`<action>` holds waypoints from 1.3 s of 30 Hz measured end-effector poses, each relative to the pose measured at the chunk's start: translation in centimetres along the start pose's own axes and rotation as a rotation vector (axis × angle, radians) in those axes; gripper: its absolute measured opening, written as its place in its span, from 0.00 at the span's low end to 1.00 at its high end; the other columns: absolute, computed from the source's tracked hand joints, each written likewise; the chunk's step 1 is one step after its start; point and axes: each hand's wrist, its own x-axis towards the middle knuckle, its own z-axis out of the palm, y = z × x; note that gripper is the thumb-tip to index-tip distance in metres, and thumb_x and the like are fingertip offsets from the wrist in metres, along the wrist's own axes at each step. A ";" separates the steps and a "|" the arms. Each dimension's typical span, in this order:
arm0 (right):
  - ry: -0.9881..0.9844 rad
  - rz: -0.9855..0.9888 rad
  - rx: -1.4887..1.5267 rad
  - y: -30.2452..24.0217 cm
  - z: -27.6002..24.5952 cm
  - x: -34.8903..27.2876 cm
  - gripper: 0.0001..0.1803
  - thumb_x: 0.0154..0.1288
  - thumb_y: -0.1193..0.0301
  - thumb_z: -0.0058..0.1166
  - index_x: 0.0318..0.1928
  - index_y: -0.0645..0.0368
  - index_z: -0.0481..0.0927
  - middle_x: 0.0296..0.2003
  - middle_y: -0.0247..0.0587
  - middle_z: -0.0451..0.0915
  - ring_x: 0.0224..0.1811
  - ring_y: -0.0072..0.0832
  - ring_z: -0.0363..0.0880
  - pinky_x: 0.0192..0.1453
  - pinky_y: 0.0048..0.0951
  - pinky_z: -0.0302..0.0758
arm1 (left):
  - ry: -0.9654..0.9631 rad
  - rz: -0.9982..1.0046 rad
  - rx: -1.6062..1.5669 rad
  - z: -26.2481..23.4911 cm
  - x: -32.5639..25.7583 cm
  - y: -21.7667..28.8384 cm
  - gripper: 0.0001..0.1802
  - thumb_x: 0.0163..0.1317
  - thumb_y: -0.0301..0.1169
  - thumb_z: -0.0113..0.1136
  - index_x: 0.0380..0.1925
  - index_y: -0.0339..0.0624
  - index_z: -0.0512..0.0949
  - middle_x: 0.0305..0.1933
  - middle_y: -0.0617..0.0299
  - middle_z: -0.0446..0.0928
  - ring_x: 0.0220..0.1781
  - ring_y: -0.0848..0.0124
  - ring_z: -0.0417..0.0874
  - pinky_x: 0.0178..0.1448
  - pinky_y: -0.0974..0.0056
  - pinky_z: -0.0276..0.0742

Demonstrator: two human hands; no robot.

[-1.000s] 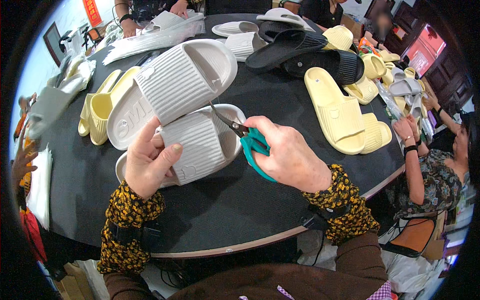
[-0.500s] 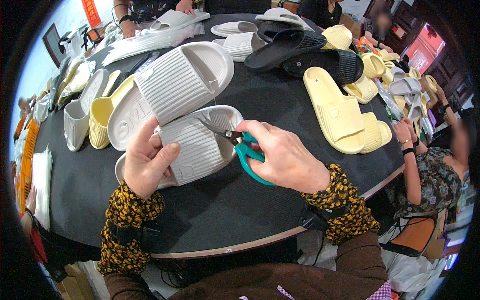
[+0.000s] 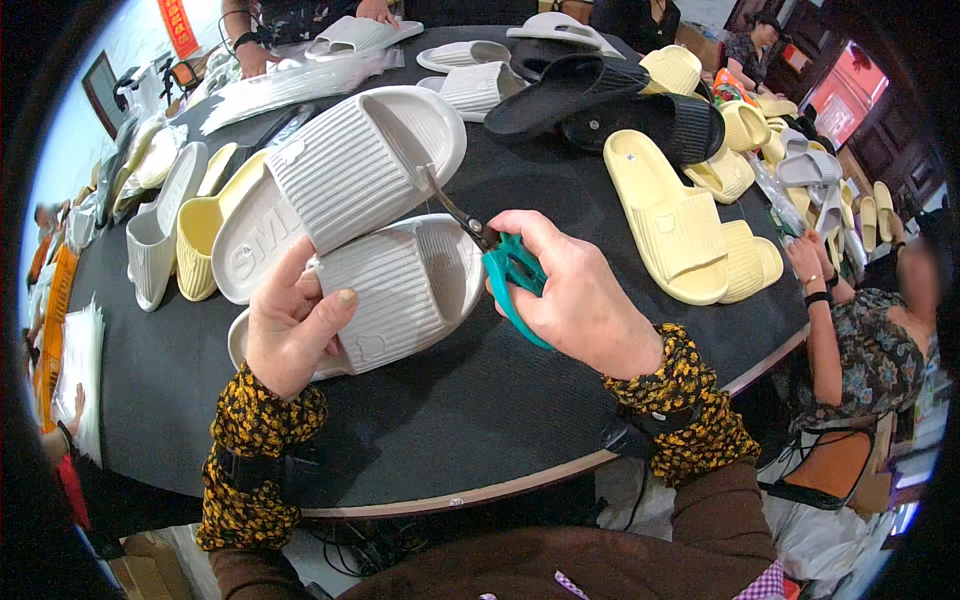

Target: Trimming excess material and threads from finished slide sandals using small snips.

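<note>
Two light grey ribbed slide slippers lie side by side in front of me, an upper slipper point(image 3: 340, 160) and a lower slipper point(image 3: 385, 285). My left hand point(image 3: 290, 325) pinches them together where their straps meet, thumb on the lower strap. Teal-handled scissors point(image 3: 515, 285) sit in my right hand point(image 3: 580, 300), fingers wrapped round the handles. Their dark blades point up and left, with the tips at the toe opening of the upper slipper, by a small pale tag of material on the strap edge. Whether the tips touch that tag is hard to tell.
Yellow slippers point(image 3: 665, 225) lie to the right, black slippers point(image 3: 570, 95) behind. Grey and yellow slippers stand at left, near clear plastic bags point(image 3: 290, 90). Other people's hands work at the far side and right of the dark round table point(image 3: 440, 430).
My right hand has shifted the scissors up, so their tips moved from the lower slipper's toe opening to the upper one's strap edge. My left hand keeps its hold.
</note>
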 end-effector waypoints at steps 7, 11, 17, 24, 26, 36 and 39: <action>0.002 0.043 -0.058 -0.3 -0.7 0.0 0.20 0.53 0.72 0.56 0.47 0.60 0.69 0.31 0.49 0.76 0.31 0.42 0.77 0.36 0.39 0.74 | -0.018 -0.052 0.051 0.1 -0.1 0.7 0.33 0.61 0.24 0.55 0.65 0.34 0.53 0.45 0.49 0.77 0.31 0.82 0.75 0.25 0.80 0.70; -0.007 0.012 -0.085 0.0 -0.8 -0.1 0.21 0.53 0.72 0.56 0.48 0.60 0.69 0.32 0.49 0.76 0.32 0.42 0.78 0.38 0.39 0.75 | -0.019 -0.039 0.076 0.1 -0.3 0.6 0.32 0.62 0.23 0.53 0.65 0.35 0.53 0.47 0.50 0.77 0.29 0.84 0.74 0.25 0.81 0.69; -0.034 0.024 -0.102 -0.3 -1.0 -0.1 0.20 0.54 0.72 0.55 0.48 0.61 0.69 0.32 0.51 0.77 0.33 0.45 0.78 0.38 0.41 0.75 | -0.027 -0.032 0.073 0.1 -0.4 0.8 0.32 0.62 0.22 0.53 0.65 0.36 0.53 0.48 0.50 0.76 0.29 0.85 0.74 0.25 0.81 0.69; -0.047 -0.022 -0.084 0.4 -0.5 0.1 0.19 0.55 0.71 0.53 0.47 0.62 0.69 0.31 0.57 0.77 0.33 0.51 0.78 0.37 0.44 0.74 | -0.023 -0.066 0.072 0.1 0.0 1.0 0.33 0.61 0.20 0.51 0.66 0.35 0.52 0.47 0.49 0.76 0.29 0.83 0.74 0.25 0.80 0.69; -0.039 -0.015 -0.048 0.4 -0.5 0.0 0.19 0.54 0.73 0.55 0.47 0.62 0.69 0.30 0.55 0.77 0.32 0.49 0.78 0.35 0.41 0.74 | -0.025 -0.051 0.125 -0.5 -0.3 0.6 0.34 0.60 0.19 0.50 0.66 0.35 0.51 0.45 0.50 0.76 0.28 0.83 0.73 0.24 0.80 0.69; 0.092 -0.057 0.193 0.7 -0.4 -0.2 0.16 0.57 0.73 0.55 0.46 0.63 0.70 0.29 0.56 0.77 0.33 0.50 0.78 0.34 0.39 0.73 | 0.050 0.036 0.139 -0.4 -0.3 -1.2 0.34 0.58 0.20 0.50 0.64 0.29 0.51 0.44 0.50 0.77 0.27 0.80 0.73 0.24 0.76 0.66; 0.136 -0.069 0.182 1.1 -0.5 -0.2 0.17 0.57 0.73 0.55 0.46 0.63 0.68 0.29 0.55 0.77 0.33 0.49 0.78 0.33 0.39 0.73 | 0.044 0.029 0.106 -0.2 -0.1 -0.9 0.34 0.58 0.20 0.48 0.65 0.33 0.51 0.48 0.53 0.75 0.33 0.81 0.71 0.34 0.77 0.64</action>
